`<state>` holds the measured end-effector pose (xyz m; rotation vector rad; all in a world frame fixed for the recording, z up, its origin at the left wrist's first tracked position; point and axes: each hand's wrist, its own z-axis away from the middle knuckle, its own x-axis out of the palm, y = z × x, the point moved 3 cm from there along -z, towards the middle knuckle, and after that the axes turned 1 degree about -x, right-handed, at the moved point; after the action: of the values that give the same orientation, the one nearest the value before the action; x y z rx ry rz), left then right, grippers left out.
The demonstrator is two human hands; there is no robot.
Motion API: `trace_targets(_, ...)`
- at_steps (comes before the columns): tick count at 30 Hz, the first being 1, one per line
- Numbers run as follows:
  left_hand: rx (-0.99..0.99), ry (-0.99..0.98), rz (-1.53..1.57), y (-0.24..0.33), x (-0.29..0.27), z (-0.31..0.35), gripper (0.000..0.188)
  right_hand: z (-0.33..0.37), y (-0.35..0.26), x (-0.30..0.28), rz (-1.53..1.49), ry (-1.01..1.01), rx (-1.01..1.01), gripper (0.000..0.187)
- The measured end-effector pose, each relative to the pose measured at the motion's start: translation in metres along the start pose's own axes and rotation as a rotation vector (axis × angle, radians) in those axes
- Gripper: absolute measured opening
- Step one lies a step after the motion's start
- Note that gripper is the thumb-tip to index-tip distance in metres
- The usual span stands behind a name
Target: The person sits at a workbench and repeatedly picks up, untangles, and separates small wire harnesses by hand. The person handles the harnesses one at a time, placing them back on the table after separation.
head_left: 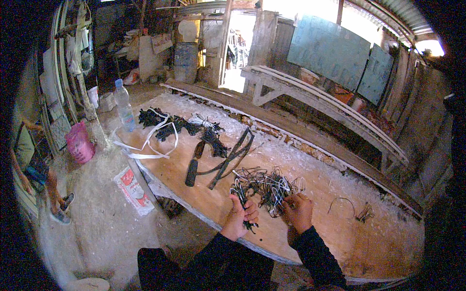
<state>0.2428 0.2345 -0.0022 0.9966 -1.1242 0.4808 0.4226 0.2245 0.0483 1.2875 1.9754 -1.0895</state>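
My left hand (pixel 235 219) is closed around a bundle of thin black cords (pixel 237 190), whose loose ends stick out above and below the fist. Just to its right, a tangled heap of black and white cords (pixel 268 183) lies on the wooden tabletop (pixel 315 242). At the near right side of that heap is my right hand (pixel 299 213), its fingers pinched together against the cords. Whatever sits between those fingertips is too small to make out. Beyond the left hand lie long dark strips (pixel 228 165) crossing each other, beside a dark thick-handled tool (pixel 192 169).
Farther left are bunched black cords (pixel 179 127), a white strap (pixel 145 154) and a plastic bottle (pixel 124 106). A few cord pieces (pixel 365 212) lie at the right. A raised ledge (pixel 301 131) bounds the far side. A person (pixel 36 165) stands at the left.
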Motion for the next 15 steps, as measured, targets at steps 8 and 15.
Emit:
trace_targets(8, -0.021, -0.064, 0.114, -0.004, -0.008, -0.008, 0.06, 0.001, -0.01, -0.014, -0.188, 0.173, 0.022, 0.006)
trace_targets(15, 0.008, -0.03, -0.152, -0.007, -0.003, -0.006, 0.048, 0.011, -0.044, -0.024, -0.423, 0.134, 0.111, 0.007)
